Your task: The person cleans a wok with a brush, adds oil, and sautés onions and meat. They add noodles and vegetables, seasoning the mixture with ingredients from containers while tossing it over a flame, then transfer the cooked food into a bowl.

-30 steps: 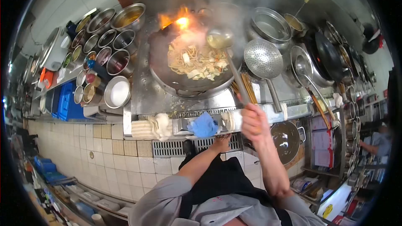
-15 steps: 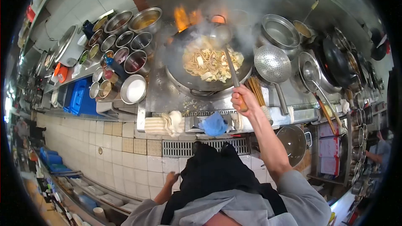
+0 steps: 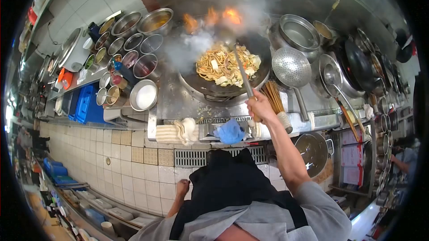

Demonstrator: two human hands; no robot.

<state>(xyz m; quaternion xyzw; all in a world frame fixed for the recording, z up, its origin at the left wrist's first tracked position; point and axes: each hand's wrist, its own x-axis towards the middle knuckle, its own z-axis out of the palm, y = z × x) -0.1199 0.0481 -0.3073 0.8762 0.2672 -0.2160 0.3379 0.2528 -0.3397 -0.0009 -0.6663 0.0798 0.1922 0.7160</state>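
My right hand (image 3: 260, 108) is closed round the wooden handle of a long ladle (image 3: 241, 72). The ladle's bowl is at the back of the wok, blurred by smoke. Noodles with pale vegetable pieces (image 3: 223, 64) lie in the dark wok (image 3: 210, 90), and flames and smoke rise behind them. Down beside my body hangs my left hand (image 3: 182, 187), over the tiled floor. Its fingers look curled, but it is too small to tell whether they hold anything.
Metal bowls of ingredients (image 3: 145, 95) stand left of the wok. To its right are a perforated strainer (image 3: 291, 67), a bamboo brush (image 3: 273, 98) and a water basin (image 3: 300, 33). A folded towel (image 3: 172, 133) and blue cloth (image 3: 229, 131) lie along the front edge. Another person's arm (image 3: 400, 163) shows at far right.
The view has shifted. My left hand has moved from near the stove's front edge down to my side. The ladle, still in my right hand, has shifted at the wok, and the smoke has drifted left.
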